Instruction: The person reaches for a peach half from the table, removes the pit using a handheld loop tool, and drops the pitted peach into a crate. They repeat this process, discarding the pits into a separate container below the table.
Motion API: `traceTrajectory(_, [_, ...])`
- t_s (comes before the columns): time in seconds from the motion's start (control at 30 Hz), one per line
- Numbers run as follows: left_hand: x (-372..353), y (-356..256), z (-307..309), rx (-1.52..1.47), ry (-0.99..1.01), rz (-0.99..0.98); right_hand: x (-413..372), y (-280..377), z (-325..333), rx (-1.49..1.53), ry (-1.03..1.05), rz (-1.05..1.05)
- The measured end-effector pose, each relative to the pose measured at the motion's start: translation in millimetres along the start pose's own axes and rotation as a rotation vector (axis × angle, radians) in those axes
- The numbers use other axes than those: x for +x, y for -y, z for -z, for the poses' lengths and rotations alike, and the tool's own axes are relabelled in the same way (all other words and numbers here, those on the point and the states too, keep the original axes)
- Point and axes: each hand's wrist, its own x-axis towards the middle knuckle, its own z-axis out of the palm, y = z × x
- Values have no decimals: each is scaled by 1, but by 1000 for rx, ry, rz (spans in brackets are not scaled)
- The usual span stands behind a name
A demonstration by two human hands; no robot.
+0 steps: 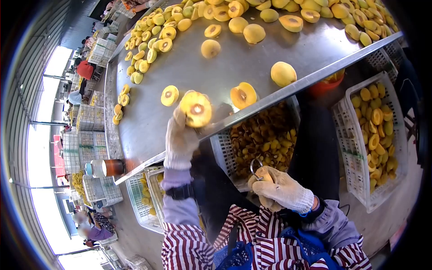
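Observation:
My left hand [181, 141], in a white knit glove, grips a halved yellow peach [196, 109] over the near edge of the metal table [198, 67]. The cut face shows, with the stone in its middle. My right hand [285, 191], also gloved, is closed round a tool with a curved metal loop [256, 167], held above my lap; its handle is mostly hidden by the fingers. Close to my left hand lie a small peach half [169, 96] and a larger cut half [243, 95]. A peach half with its skin side up [283, 74] rests farther right.
Many peach halves [310, 15] are heaped along the table's far side. Below the edge stands a crate [223, 155] of brown and yellow scraps. A white crate [353, 135] of peach halves is at right. A jar of brown liquid [112, 167] stands by the left corner.

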Motion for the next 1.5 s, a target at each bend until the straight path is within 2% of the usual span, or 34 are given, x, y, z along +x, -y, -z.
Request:
traceTrajectory(0.03, [-12,6,-13,-221,130,49,0,1,-2,-10,-4,10])
traceTrajectory(0.1, [-36,21,-33,-375,224,92,0,5,-6,-76,-33,17])
traceTrajectory(0.2, [-64,41,-56,-97,87,71,-1,6,-9,-150,-82,25])
traceTrajectory(0.27, [-79,48,-78,-121,-23,113,-4,4,-10,-185,-107,29])
traceTrajectory(0.4, [-94,52,-97,-26,-17,119,-3,2,-8,-274,-137,72])
traceTrajectory(0.63, [-105,70,-118,125,-59,-138,1,-8,-1,-408,-132,162])
traceTrajectory(0.77, [-105,73,-117,289,-24,-193,-3,-9,1,-258,-56,132])
traceTrajectory(0.83, [-105,63,-123,172,-38,-104,-12,4,-2,-138,36,46])
traceTrajectory(0.9, [-103,61,-128,60,-76,-42,-12,5,-7,-112,-14,62])
traceTrajectory(1.03, [-104,69,-131,39,-94,-120,-12,5,-6,-129,-64,91])
traceTrajectory(1.13, [-107,77,-126,218,-61,-243,-4,-8,-2,-135,-71,221])
traceTrajectory(1.23, [-106,65,-117,367,-5,-171,-12,1,0,-31,59,26])
traceTrajectory(1.33, [-102,61,-127,437,23,-242,-10,0,12,84,202,-37])
traceTrajectory(1.37, [-103,69,-121,508,26,-312,-9,-3,12,127,181,14])
traceTrajectory(1.47, [-102,66,-119,798,93,-479,-9,-5,22,119,278,-43])
traceTrajectory(1.5, [-98,75,-111,817,156,-638,-3,-12,23,4,218,56])
